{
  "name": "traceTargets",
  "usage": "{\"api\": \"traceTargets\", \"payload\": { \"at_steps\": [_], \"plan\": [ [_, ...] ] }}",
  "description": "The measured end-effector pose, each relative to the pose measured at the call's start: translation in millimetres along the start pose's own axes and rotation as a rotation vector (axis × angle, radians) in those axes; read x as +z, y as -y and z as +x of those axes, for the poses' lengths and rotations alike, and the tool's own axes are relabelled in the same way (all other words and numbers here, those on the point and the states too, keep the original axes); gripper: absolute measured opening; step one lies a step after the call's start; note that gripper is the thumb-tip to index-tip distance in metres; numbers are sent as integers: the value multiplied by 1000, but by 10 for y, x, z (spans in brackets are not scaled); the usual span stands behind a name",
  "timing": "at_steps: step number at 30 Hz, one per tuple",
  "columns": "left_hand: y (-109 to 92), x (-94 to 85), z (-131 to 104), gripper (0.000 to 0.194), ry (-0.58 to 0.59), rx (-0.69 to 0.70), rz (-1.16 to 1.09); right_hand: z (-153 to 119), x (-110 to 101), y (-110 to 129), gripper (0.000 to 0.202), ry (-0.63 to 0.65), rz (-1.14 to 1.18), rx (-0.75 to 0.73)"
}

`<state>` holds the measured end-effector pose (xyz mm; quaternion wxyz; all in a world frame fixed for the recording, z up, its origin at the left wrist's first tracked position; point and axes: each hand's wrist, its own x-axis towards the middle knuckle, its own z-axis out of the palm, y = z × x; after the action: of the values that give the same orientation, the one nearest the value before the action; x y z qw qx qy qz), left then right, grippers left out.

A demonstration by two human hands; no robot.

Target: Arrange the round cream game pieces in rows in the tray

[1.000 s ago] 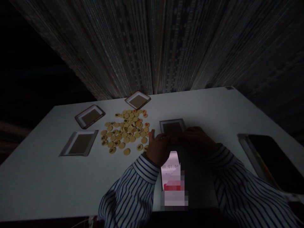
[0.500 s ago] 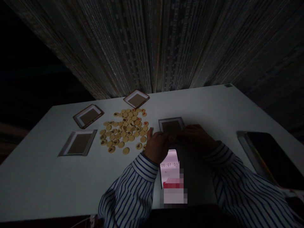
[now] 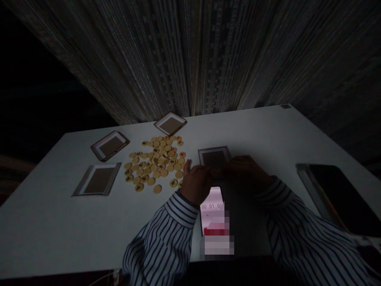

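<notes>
Grey-rimmed, the tray [image 3: 213, 158] is lying at twelve o'clock from the phone [image 3: 212, 198], our left hand [image 3: 195, 185] and right hand [image 3: 249, 173] are staying by the tray's near edge, fingers [image 3: 187, 167] too shadowed for telling their grip, and work is seemingly advancing little.

Blue-striped white sleeves [image 3: 166, 238], tan discs [image 3: 163, 173], white table [image 3: 65, 226]

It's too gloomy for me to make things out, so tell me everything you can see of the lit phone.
The phone lies face up on the white table, pointing away from the person, between the striped sleeves. A thin dark edge shows along its left side. The glowing, pinkish-white screen shows digits that seem to read 00:01:05, with a red patch below. Its lower part is pixelated. The left hand is close to its far end; contact can't be told.
</notes>
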<state>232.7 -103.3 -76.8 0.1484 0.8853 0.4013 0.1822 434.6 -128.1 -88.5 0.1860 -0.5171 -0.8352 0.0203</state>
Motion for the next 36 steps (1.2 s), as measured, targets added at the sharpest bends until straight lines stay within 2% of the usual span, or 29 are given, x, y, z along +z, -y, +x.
{"api": "traceTargets", "payload": {
  "at_steps": [11,23,30,36],
  "plan": [
    [-3,45,25,30,3,4,8,-3,40,12,19,18,-55,-17],
    [-4,43,26,31,24,10,19,3,26,17,18,57,10,5],
    [4,43,30,30,31,6,25,-4,64,7,21,38,32,7],
    [15,58,26,30,-1,24,30,1,64,-10,21,47,59,10]
  ]
}}
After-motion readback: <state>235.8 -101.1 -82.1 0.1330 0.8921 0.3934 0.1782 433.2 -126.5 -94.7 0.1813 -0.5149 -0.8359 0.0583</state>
